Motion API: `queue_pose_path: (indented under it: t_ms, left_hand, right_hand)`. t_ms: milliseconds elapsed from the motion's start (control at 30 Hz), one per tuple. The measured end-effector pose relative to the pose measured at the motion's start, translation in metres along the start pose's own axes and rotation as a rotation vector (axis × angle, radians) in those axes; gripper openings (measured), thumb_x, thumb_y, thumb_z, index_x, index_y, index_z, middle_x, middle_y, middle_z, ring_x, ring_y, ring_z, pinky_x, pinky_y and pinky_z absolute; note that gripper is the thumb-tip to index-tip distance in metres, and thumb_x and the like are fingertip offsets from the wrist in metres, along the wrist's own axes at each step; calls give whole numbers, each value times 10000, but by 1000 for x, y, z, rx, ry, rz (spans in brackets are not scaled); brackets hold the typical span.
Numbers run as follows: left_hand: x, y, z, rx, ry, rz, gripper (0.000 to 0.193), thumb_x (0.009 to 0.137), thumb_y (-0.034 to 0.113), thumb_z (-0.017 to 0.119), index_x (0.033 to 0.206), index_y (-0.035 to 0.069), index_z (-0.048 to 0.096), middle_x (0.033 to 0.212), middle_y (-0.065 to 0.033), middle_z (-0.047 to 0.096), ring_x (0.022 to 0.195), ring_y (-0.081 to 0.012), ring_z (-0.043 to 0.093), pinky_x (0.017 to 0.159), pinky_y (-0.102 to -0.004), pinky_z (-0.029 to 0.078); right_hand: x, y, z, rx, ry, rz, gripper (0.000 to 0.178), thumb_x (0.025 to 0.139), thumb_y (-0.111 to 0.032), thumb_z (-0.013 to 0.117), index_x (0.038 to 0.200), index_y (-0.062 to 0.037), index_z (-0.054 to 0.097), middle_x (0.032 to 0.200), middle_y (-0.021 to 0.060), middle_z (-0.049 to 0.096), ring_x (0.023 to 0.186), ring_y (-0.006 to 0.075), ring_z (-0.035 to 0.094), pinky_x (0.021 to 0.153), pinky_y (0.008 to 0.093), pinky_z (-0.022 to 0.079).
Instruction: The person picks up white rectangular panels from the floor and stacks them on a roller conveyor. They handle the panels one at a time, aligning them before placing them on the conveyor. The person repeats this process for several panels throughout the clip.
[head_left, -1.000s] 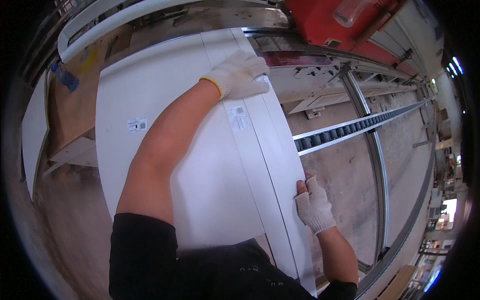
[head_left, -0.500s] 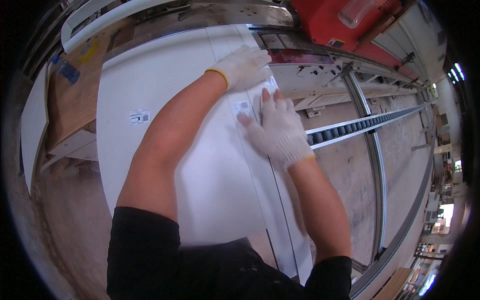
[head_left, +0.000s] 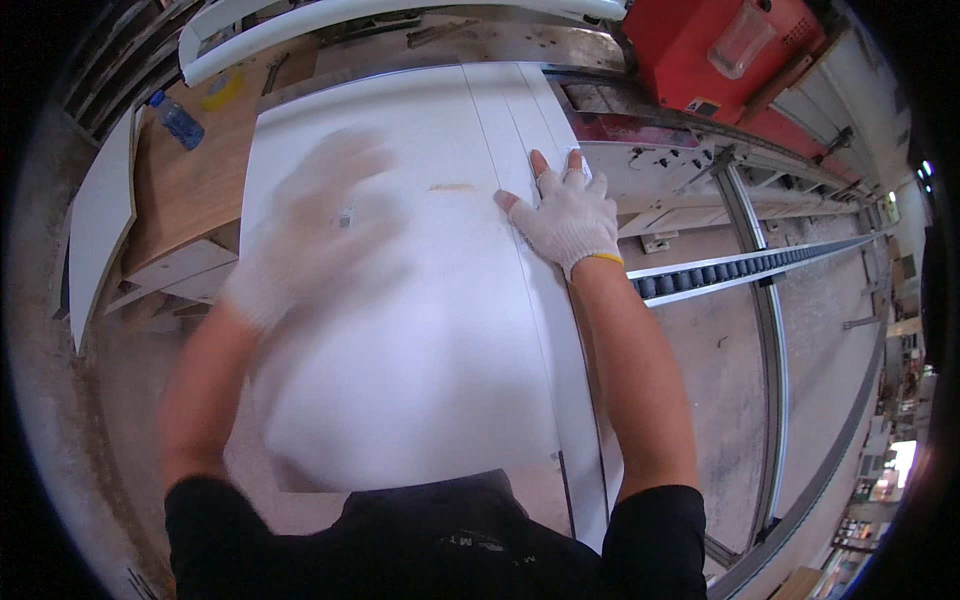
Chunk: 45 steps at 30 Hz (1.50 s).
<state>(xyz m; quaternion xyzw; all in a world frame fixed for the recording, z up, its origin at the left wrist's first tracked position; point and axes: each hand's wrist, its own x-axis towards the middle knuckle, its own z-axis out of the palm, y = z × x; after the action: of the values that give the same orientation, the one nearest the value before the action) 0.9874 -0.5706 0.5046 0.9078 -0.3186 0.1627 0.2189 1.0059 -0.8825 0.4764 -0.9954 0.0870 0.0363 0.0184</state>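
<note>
A large white panel [head_left: 450,330] lies before me, with narrow white strips [head_left: 535,110] along its right side, thin seams between them. My right hand [head_left: 572,215], in a white knit glove with bare thumb and fingertips showing, rests on the strips with its fingers spread. My left hand [head_left: 325,220], also gloved, is over the left half of the panel and smeared by motion, so its fingers cannot be made out. Part of a printed label [head_left: 346,216] shows through the blur. A small tan mark [head_left: 452,187] is on the panel between my hands.
Left of the panel is a brown wooden table [head_left: 185,215] with a blue-capped bottle [head_left: 178,122] and a yellow tape roll [head_left: 222,90]. A red machine housing [head_left: 690,60] stands at the far right. A roller rail [head_left: 740,272] runs off to the right.
My left hand has swept from the strips near the panel's far right to its left half. My right hand stays on the strips. The view has shifted slightly.
</note>
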Motion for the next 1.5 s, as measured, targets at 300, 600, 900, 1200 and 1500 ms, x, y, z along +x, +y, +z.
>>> queue_pose_path:
  t_ms: [300,600,900,1200,1500]
  left_hand:
    - [-261,75,-30,-820,124,-1536,594,1084,367,683,1522,-16,563,1377,-185,653,1274,-295,613,1077,-463,538]
    - [-274,68,-15,-1092,264,-1640,640,1103,217,651,1643,-28,411,1581,-221,515,1416,-364,516,1230,-507,415]
    - [-269,72,-15,-1188,273,-1499,778,1032,341,767,1638,-9,427,1525,-219,543,1374,-377,534,1138,-557,505]
    - [-258,74,-17,-1171,298,-1476,653,1050,294,743,1569,-27,510,1467,-182,599,1318,-319,584,1101,-504,528]
    - [-271,56,-7,-1243,118,-1428,433,1112,253,644,1453,-9,591,1319,-114,653,1125,-238,639,993,-389,555]
  right_hand:
    - [-1,-1,-4,-44,-37,-9,921,1015,-786,499,1753,-257,352,1811,225,264,1598,436,390,1260,528,402]
    - [5,-4,-8,-81,-80,8,870,1024,-713,516,1739,-233,390,1797,253,285,1589,506,382,1251,551,405]
    - [7,43,0,143,-35,-160,739,1030,-391,640,1695,-132,449,1737,238,412,1566,381,443,1285,444,368]
    - [44,73,-5,526,-264,188,977,926,-458,821,1644,70,420,1544,303,609,1410,391,630,1196,423,470]
    - [33,80,11,567,-231,300,935,1013,-664,669,1532,102,529,1445,310,665,1294,365,680,1129,429,501]
